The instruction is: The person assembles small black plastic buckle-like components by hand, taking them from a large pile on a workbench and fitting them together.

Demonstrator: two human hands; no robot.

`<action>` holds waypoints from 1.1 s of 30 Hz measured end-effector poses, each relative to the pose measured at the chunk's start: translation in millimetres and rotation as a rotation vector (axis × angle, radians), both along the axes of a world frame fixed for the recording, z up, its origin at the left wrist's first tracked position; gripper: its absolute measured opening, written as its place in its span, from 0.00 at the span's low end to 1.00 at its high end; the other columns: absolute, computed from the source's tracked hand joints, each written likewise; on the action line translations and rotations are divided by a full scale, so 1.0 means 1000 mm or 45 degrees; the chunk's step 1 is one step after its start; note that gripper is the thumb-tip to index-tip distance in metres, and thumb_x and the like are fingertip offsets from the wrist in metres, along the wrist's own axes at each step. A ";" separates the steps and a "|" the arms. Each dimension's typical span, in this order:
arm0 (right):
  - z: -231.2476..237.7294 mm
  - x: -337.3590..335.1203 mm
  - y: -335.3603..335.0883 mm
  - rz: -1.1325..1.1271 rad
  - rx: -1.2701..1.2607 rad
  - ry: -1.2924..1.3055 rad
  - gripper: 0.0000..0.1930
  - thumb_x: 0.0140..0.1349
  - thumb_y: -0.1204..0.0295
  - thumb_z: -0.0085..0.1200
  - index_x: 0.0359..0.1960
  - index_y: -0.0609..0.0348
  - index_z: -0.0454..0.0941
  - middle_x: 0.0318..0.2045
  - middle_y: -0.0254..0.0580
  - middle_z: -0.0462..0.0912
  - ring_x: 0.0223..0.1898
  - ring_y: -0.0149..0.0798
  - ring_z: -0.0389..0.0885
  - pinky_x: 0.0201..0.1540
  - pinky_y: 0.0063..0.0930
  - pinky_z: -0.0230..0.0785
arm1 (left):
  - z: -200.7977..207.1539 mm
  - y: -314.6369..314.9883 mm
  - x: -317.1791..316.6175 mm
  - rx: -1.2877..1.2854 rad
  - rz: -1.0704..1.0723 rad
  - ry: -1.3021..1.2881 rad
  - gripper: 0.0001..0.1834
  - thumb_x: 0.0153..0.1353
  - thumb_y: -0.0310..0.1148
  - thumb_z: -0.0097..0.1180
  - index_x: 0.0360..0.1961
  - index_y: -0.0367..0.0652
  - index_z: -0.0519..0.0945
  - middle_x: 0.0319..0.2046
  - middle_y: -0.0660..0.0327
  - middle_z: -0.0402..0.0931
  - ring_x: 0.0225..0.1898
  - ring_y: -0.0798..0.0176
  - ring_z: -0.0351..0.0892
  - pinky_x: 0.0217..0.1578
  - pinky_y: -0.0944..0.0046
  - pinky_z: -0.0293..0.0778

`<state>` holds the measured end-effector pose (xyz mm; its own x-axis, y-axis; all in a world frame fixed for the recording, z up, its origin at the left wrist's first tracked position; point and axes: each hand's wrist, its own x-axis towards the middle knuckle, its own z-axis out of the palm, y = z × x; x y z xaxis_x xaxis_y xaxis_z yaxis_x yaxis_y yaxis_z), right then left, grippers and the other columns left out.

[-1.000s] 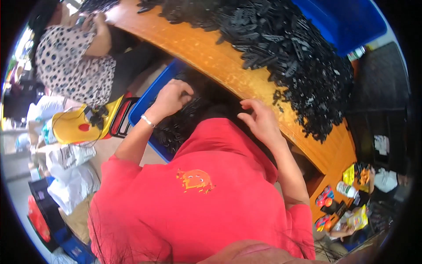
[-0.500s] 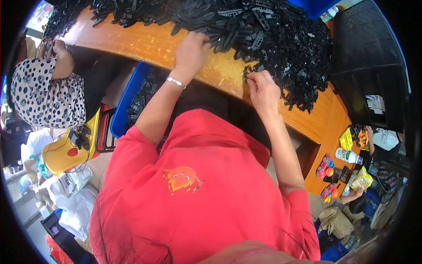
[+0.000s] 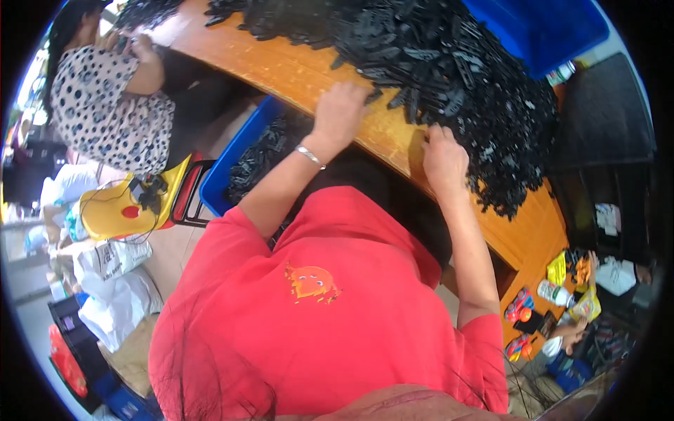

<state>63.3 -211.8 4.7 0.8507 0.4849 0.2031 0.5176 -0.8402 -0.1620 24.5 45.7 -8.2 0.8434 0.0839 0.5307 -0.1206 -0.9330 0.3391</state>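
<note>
My left hand (image 3: 340, 116), a metal bracelet on its wrist, is over the front part of the wooden table (image 3: 281, 67). Its fingers are closed at the end of a slim black plastic part (image 3: 373, 96). To the right, my right hand (image 3: 446, 160) rests by the table's front edge, its fingers curled together. Whatever is in those fingers is hidden. Long black plastic parts (image 3: 393, 52) lie heaped just beyond both hands. Beside my right hand spreads a pile of small black pieces (image 3: 516, 151).
A blue bin (image 3: 221, 175) holding black parts stands below the table edge, left of my lap. Another blue bin (image 3: 544, 35) is at the far right. A co-worker in a spotted top (image 3: 116, 105) sits at the left, near a yellow stool (image 3: 119, 214). Toys (image 3: 519, 305) and a bottle (image 3: 554, 293) lie at right.
The view has shifted, so the table and piles sit further right and lower. My left hand has drawn slightly back from the long parts, a black part now at its fingertips.
</note>
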 end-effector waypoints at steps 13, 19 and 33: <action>0.024 0.006 0.000 0.126 -0.048 0.167 0.10 0.63 0.76 0.66 0.44 0.59 0.79 0.46 0.53 0.81 0.41 0.61 0.87 0.42 0.50 0.81 | 0.002 -0.002 -0.010 -1.111 -0.109 0.270 0.15 0.66 0.22 0.65 0.54 0.34 0.82 0.40 0.57 0.87 0.41 0.64 0.87 0.45 0.64 0.82; 0.030 0.003 0.003 0.118 -0.027 0.186 0.09 0.66 0.76 0.63 0.45 0.58 0.78 0.46 0.53 0.81 0.43 0.60 0.86 0.43 0.50 0.80 | 0.001 -0.010 -0.010 -1.560 -0.353 0.340 0.25 0.68 0.19 0.63 0.66 0.33 0.72 0.40 0.61 0.83 0.41 0.70 0.82 0.42 0.66 0.80; 0.037 0.007 0.023 0.096 0.795 0.374 0.13 0.60 0.71 0.74 0.34 0.61 0.79 0.26 0.45 0.83 0.26 0.43 0.81 0.33 0.36 0.75 | 0.017 -0.015 -0.021 -2.143 -0.542 0.449 0.28 0.69 0.25 0.66 0.68 0.39 0.72 0.51 0.59 0.84 0.49 0.64 0.87 0.47 0.64 0.86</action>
